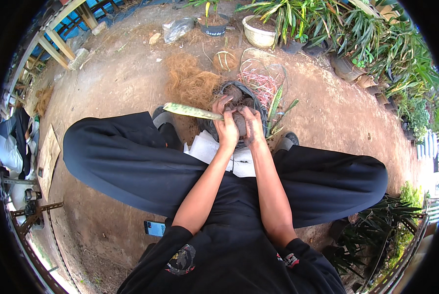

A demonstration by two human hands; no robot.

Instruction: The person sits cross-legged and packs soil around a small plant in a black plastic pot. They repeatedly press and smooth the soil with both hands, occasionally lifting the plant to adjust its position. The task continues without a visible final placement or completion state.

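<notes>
Over the black bag (262, 109), the person's two hands meet around a dark ball (239, 123) of what looks like soil. The left hand (224, 122) is half curled on the ball's left side, and a mottled leaf (190, 110) juts out from it to the left of the bag. Whether the leaf's base sits in the ball cannot be told. The right hand (251, 125) cups the other side, fingers bent and smeared with dirt.

The ball looks roughly rounded, so the shaping seems well along. No fibre or string shows around it, so any covering appears not yet begun. Just beyond the bag lies a round ball (225, 61) with pale bands, apparently finished; a fibre heap (192, 76) beyond-left and pink string (259, 84) beyond-right look ready to use. More leaves (275, 105) stand just right of the bag.

The ground (116, 98) around the bag is bare brown earth. A white sheet (204, 148) lies on its near side. Well beyond it stand a black pot (214, 28) and a white pot (258, 33); far to its right, leafy plants (395, 59) line the yard.
</notes>
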